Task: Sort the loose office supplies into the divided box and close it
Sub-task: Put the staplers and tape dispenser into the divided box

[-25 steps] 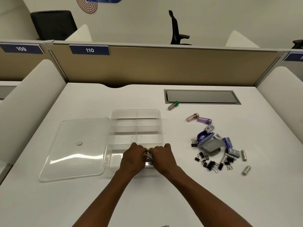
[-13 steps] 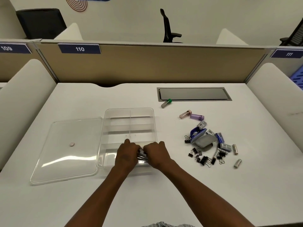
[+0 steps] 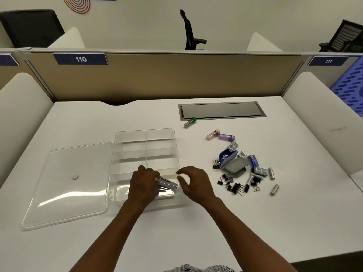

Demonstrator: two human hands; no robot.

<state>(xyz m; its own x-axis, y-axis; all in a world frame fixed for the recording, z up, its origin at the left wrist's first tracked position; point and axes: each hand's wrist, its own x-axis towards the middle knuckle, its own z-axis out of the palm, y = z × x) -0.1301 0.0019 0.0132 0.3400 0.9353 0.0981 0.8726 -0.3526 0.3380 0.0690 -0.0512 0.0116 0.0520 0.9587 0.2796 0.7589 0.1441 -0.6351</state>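
We have our left hand [image 3: 144, 182] down in the nearest compartment of the clear divided box [image 3: 174, 134], fingers curled over a few flat silvery metal pieces [image 3: 167, 186] lying there; what exactly they are we cannot tell. They look stiff, thin and smooth, so we judge them light but slippery, best pinched across their long edges and not by the flat faces. Our right hand [image 3: 193, 181] hovers just right of the box's near corner, fingers loosely curved and apart, holding nothing. Both forearms reach in from the near edge of the white desk [image 3: 255, 222], wrists fairly straight, palms down.

The lid [image 3: 70, 179] lies flat just left of the box. To the right, well apart from the box, sits the loose pile: black binder clips [image 3: 234, 187], a purple and grey tape dispenser [image 3: 230, 161] and small grey boxes [image 3: 260, 170]. The clips are hard and springy, easy to take by their wire handles. Small capped tubes [image 3: 226, 137] lie farther back and would roll if nudged. Most of the sorting looks undone, and the far compartments appear bare.
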